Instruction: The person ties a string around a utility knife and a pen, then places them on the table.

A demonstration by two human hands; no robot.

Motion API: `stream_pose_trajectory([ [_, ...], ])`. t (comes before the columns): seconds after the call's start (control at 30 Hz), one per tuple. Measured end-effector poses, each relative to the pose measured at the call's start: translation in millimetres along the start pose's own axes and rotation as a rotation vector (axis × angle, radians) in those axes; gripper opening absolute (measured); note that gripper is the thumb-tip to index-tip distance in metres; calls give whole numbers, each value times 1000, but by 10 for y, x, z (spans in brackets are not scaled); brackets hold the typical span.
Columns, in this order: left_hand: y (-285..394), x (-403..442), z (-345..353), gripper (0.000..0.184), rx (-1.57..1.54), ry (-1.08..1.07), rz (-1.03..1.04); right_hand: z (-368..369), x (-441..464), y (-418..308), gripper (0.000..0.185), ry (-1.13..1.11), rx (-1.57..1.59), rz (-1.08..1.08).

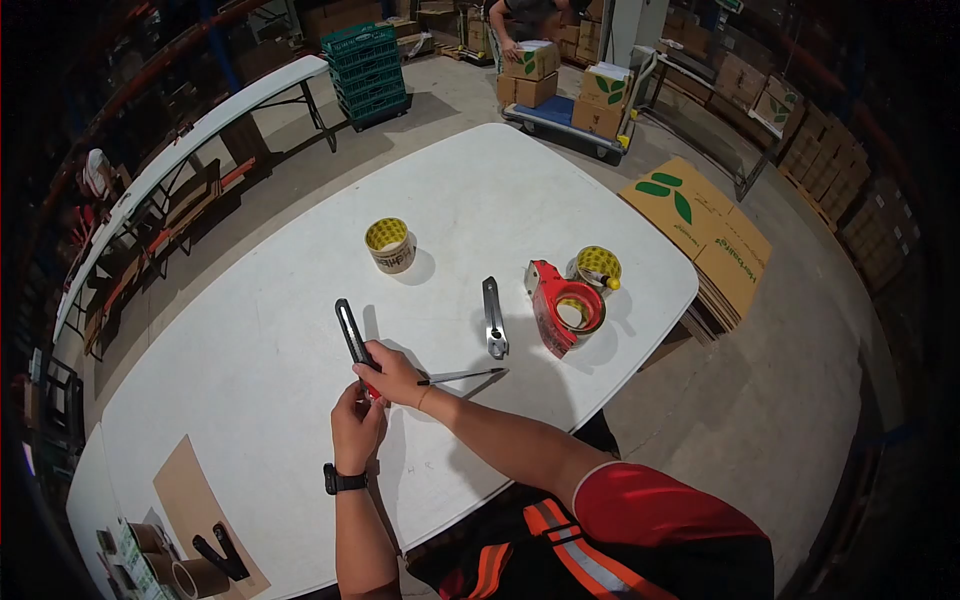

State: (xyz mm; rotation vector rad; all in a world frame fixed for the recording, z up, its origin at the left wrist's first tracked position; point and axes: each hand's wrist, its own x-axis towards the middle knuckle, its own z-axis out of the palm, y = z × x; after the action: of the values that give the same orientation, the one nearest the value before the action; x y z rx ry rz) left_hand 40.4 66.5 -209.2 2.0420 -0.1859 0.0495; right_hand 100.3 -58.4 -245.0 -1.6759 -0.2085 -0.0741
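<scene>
Both my hands are closed on a box cutter (350, 329) with a black body and a red lower end, held above the white table (290, 340). My right hand (393, 378) grips its middle. At the red end are the fingers of my left hand (357, 432), with a watch on that wrist. Close beside my right wrist is a slim pen (465, 376); whether it touches the hand I cannot tell. Further right lies a long black and silver hand tool (494, 318). A red tape dispenser (548, 300) stands beyond it, against a tape roll (597, 262) with a yellow-capped marker (603, 281) on top.
Another tape roll (390, 246) stands mid-table. At lower left are a brown cardboard piece (185, 485), a black stapler (222, 552) and more rolls (200, 578). Flattened cartons (705, 235) are stacked off the right edge. Behind, a person (530, 22) handles boxes on a blue cart (565, 127).
</scene>
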Motion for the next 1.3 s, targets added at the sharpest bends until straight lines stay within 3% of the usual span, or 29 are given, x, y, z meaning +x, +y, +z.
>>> stream_pose_trajectory([
  [0.83, -18, -4, -2, 32, -71, 1, -28, 24, 1, 13, 29, 27, -2, -20],
  [0.9, -28, -1, -17, 32, 67, 0, -17, 16, -2, 11, 30, 13, -22, -20],
  [1.3, 23, -8, -25, 32, 82, -6, -33, 23, -3, -2, 30, 11, -4, -7],
])
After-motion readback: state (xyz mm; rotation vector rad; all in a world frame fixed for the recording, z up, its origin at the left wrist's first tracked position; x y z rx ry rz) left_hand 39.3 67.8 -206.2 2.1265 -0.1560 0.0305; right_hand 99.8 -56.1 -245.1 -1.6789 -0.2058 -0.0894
